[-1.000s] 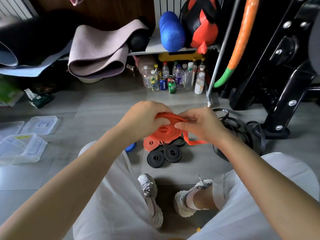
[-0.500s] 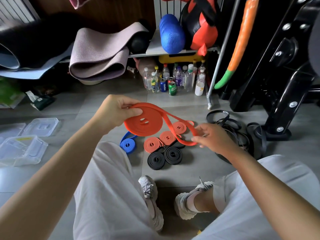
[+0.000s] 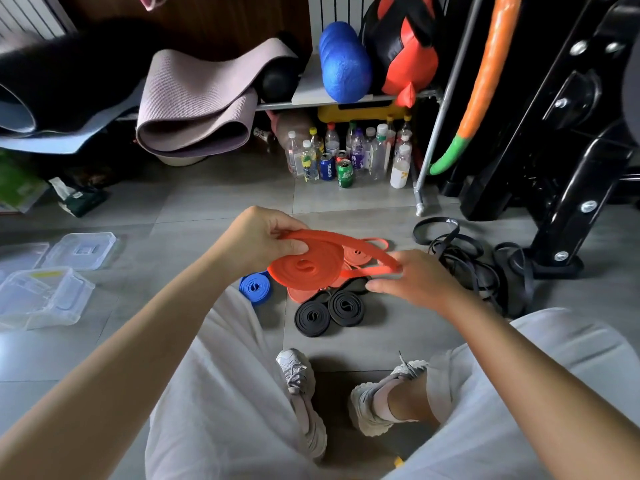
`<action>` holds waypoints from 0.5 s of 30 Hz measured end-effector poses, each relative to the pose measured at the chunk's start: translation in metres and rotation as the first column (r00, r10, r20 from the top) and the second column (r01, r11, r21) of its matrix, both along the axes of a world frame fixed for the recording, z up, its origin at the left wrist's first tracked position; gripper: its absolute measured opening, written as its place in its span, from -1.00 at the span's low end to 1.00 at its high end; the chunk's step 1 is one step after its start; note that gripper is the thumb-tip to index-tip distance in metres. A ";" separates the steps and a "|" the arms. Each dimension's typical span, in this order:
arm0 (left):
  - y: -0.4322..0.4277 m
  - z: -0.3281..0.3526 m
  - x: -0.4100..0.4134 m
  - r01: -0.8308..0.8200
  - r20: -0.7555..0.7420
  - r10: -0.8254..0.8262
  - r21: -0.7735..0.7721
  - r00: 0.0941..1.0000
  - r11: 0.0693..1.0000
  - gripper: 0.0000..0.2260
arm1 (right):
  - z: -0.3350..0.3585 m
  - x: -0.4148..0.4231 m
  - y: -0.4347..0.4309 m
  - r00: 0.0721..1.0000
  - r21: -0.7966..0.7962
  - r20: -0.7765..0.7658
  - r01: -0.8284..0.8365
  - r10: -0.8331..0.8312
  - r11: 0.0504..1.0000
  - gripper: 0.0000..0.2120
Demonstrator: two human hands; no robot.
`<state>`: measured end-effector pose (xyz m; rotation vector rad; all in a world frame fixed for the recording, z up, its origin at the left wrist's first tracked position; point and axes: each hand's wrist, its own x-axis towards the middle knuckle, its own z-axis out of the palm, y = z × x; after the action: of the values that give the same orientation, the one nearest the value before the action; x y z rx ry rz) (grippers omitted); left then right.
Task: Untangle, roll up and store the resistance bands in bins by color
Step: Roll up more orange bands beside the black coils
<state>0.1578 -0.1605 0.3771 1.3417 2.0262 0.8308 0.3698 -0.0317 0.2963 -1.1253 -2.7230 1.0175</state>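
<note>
Orange band (image 3: 304, 268), black rolls (image 3: 329, 311), blue roll (image 3: 255, 287)

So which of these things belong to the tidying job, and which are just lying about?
Job: orange band, gripped by the left hand, tail at the right hand; rolled orange bands; rolled black bands; rolled blue band; tangled black bands; clear bin.
Lying about: bottles and cans; yoga mats; blue foam roller.

A mauve yoga mat (image 3: 197, 109) is lying folded over the shelf (image 3: 311, 95) edge, beside a black mat (image 3: 69, 64). A blue foam roller (image 3: 344, 64) is resting on the shelf next to a red and black bag (image 3: 405, 50). Below, bottles and cans (image 3: 349, 157) are standing clustered on the grey tile floor (image 3: 207, 209). An orange and green padded bar (image 3: 485, 81) is leaning by the black machine frame (image 3: 571, 161).
</note>
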 end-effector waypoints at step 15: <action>0.013 0.007 0.020 0.058 -0.097 -0.057 0.003 0.994 0.998 -0.83 | 0.032 -0.029 -0.012 0.891 -0.165 -0.443 0.025 -0.097 0.986 -0.74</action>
<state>0.1783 -0.1475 0.3838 1.4622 2.0494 0.7595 0.3409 -0.0442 0.3281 -0.8483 -2.2615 1.3090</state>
